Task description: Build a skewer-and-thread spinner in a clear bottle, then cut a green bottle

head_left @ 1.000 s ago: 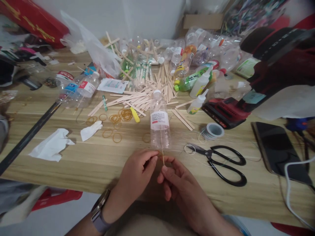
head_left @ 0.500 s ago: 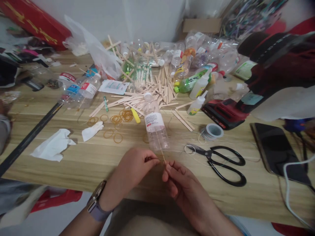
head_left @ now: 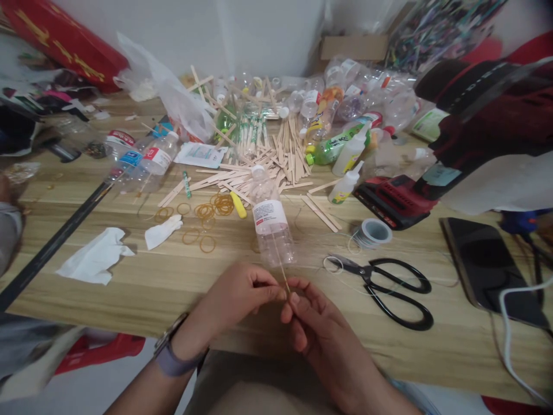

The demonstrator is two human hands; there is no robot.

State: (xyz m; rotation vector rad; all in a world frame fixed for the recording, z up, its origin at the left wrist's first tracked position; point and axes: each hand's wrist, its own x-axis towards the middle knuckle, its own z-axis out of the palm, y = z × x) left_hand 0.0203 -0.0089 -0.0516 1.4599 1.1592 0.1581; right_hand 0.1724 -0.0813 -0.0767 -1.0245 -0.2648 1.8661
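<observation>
Pinching the thin stick in right hand by the base of the clear bottle, can't tell the hold of left hand, likely light, snappable, best gripped near its end!

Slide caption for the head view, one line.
Right hand pinches a thin tan piece at the base of a bottle, left hand alongside, scissors nearby.

Left fingers and right fingers meet at a thin stick extending from a clear bottle.
</observation>
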